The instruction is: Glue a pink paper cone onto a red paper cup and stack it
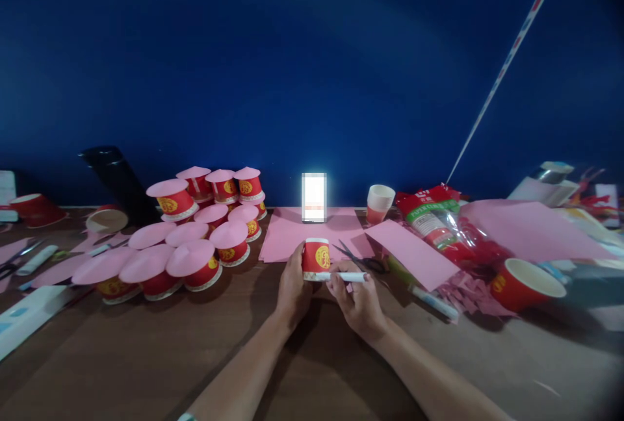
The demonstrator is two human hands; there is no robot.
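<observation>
A red paper cup (pixel 314 253) with a gold emblem and a white patterned band at its lower edge is in my left hand (pixel 294 288), whose fingers wrap round its left side. Between the fingers of my right hand (pixel 359 301) is a slim white tube (pixel 351 277), lying sideways against the cup's lower band. Whether its tip touches the band, I cannot tell. Just behind the cup, pink paper sheets (pixel 283 232) lie stacked, with dark-handled scissors (pixel 358 257) at their right edge. A bright, pixelated screen (pixel 314 197) stands at the back of the stack.
Several red cups topped with pink paper cones (pixel 192 255) are grouped at left. On the right are a white-rimmed cup (pixel 380 203), a red plastic bag (pixel 433 219), pink scraps (pixel 480 301), another tube (pixel 433 303) and a tilted red cup (pixel 524 284). A blue partition (pixel 292 83) rises behind.
</observation>
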